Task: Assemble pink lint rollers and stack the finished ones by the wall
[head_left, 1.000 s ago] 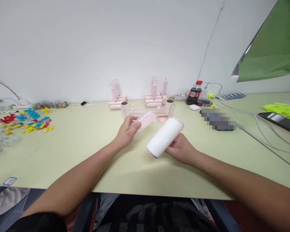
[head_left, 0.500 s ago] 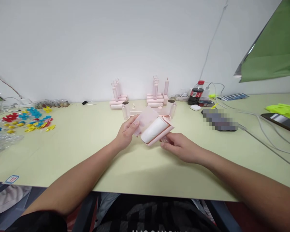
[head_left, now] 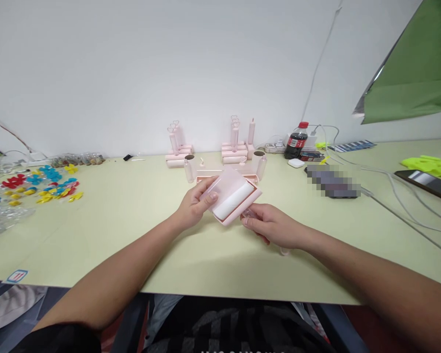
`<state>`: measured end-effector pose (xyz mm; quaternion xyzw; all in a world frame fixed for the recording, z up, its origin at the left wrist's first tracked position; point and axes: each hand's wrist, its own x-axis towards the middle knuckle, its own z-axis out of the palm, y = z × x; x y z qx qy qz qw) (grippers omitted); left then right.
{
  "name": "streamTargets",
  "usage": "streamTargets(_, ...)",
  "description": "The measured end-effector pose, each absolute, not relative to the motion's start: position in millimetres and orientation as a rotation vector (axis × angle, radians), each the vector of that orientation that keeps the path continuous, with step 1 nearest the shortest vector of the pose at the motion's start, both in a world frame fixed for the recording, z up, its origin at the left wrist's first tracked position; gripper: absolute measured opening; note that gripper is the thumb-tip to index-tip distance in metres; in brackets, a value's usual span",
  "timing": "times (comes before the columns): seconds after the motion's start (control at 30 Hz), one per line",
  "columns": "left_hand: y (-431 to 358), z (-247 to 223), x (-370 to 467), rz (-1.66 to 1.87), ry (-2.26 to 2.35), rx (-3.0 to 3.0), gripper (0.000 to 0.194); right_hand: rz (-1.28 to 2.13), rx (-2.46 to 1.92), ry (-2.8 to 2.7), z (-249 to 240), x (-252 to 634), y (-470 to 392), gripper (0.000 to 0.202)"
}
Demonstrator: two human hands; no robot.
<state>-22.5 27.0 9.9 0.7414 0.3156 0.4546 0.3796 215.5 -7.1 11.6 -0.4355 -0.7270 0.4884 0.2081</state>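
Observation:
A pale pink lint roller (head_left: 234, 201) with a white paper roll is held tilted above the table between my hands. My left hand (head_left: 196, 203) is closed on its pink plastic cover (head_left: 226, 185), thumb on top, and the cover lies over part of the roll. Closed round the clear handle (head_left: 248, 213) is my right hand (head_left: 274, 223), which hides most of it. A pale ring-like end (head_left: 284, 251) shows below that hand. Just behind, another pink roller frame (head_left: 202, 179) lies on the table, partly hidden.
Pink rollers with upright handles (head_left: 235, 139) stand by the wall, with open tubes (head_left: 257, 159) nearer. At right are a cola bottle (head_left: 297, 141), a blurred-out device (head_left: 332, 182), cables and a phone (head_left: 428, 184). Coloured plastic flower pieces (head_left: 51, 174) lie at left.
The cover has come down over the white roll, hiding more of it. My right hand has turned slightly, and the pale ring-like end now shows beneath it.

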Motion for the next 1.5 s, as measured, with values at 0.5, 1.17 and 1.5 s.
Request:
streamTargets(0.5,16.5,7.2,-9.9,0.991,0.852,1.909,0.054,1.354,-1.26,-1.994,9.7,213.3,-7.9,0.025)
streamTargets(1.17,8.4,3.8,-2.5,1.198,1.117,2.072,0.05,1.659,-1.282,-1.626,4.3,207.3,-4.5,0.03)
streamTargets(1.5,-24.8,9.7,20.2,0.982,0.551,3.023,0.037,1.886,-0.932,-1.172,11.6,203.6,-7.7,0.038)
